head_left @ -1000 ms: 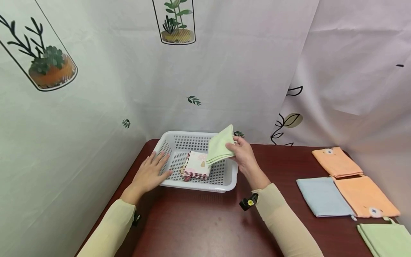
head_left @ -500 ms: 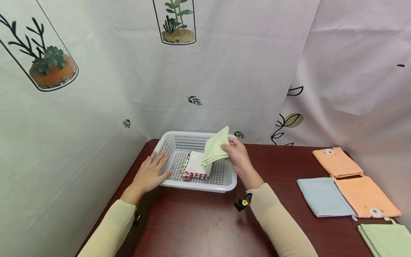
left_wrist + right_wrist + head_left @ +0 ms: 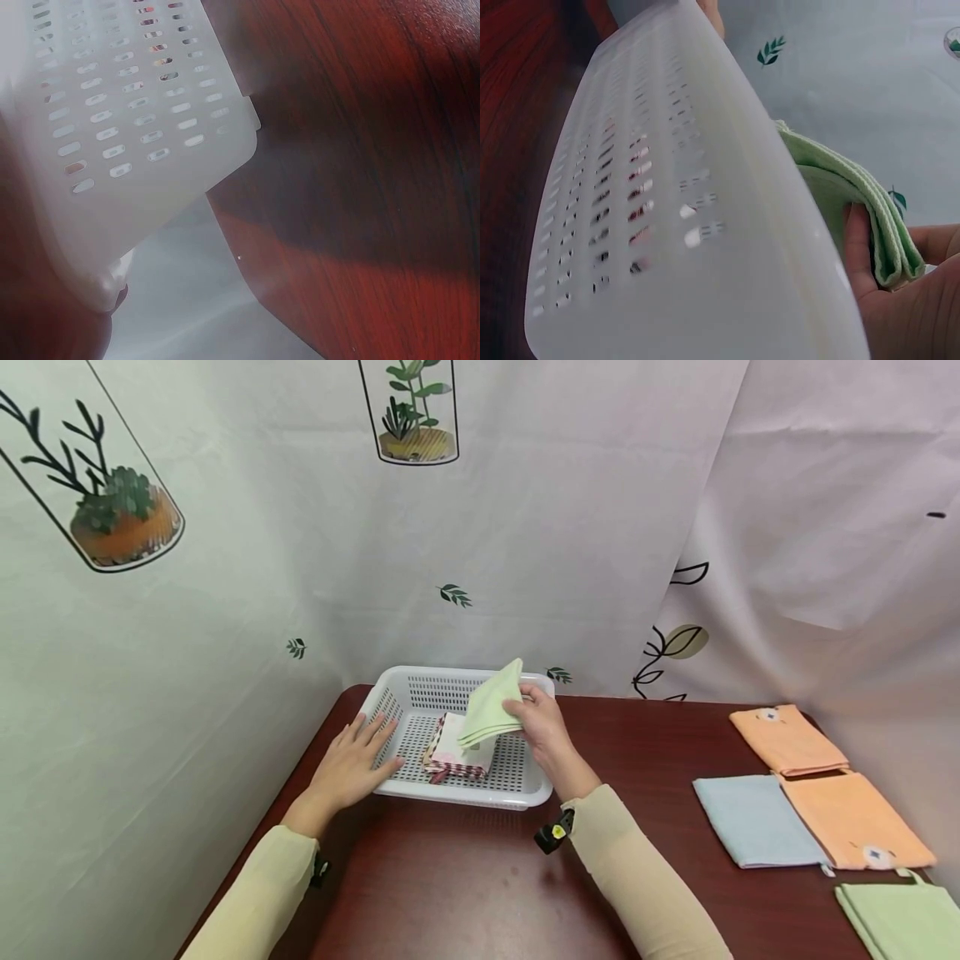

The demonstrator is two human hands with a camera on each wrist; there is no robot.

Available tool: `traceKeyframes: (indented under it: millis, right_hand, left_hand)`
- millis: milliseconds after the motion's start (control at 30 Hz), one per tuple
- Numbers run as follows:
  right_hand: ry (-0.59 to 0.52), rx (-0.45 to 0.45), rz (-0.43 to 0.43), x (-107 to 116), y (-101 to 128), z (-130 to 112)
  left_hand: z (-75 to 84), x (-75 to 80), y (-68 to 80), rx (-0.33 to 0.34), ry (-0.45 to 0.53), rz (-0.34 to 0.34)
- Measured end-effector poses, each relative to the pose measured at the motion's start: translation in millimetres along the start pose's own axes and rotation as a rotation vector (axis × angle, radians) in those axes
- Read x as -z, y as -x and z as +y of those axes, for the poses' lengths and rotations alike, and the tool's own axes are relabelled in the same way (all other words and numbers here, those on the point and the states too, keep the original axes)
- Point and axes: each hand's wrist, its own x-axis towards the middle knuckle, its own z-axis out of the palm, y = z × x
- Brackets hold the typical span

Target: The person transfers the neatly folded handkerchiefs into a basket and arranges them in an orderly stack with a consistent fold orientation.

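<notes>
Hands at work over a white perforated plastic basket (image 3: 457,787) on a dark red wooden tabletop (image 3: 480,893): the right hand (image 3: 542,727) pinches a folded pale green cloth (image 3: 489,713) by its right edge and has carried it leftward and lower within the past second, from above the basket's right rim to a spot over the middle. The cloth now hangs tilted, its lower corner just above a folded white cloth with a pink print and red checked trim (image 3: 459,750) that already lies on the basket floor. Whether the two cloths touch cannot be told from the head view. The right wrist view shows the thumb (image 3: 859,251) pressed against the green layers beside the basket's white wall (image 3: 705,225).

The left hand (image 3: 352,767) has not moved over the same second: it rests with straight, spread fingers against the basket's left wall, holding nothing, and appears to steady the container. The shift suggests the green cloth is close to being laid on the one inside, though it remains in the grip.

Off to the right lie a folded light blue cloth (image 3: 756,820), two folded orange cloths (image 3: 786,740) (image 3: 855,820) and another green one (image 3: 900,917) at the near corner.
</notes>
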Motion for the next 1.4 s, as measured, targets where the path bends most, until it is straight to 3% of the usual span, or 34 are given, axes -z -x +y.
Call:
traceKeyframes:
  millis: [633, 1067, 1400]
  right_hand:
    - [-0.011, -0.032, -0.021, -28.4, -4.8, 8.3]
    - [-0.085, -0.110, -0.026, -45.8, -10.8, 16.2]
    - [-0.107, -0.118, -0.026, -60.9, -13.7, 16.5]
  left_hand:
    - [-1.4, -0.3, 1.0, -0.003, 0.007, 0.013]
    - [-1.8, -0.1, 1.1, -0.002, 0.012, 0.018]
    - [-0.1, 0.4, 1.1, -0.006, 0.013, 0.021]
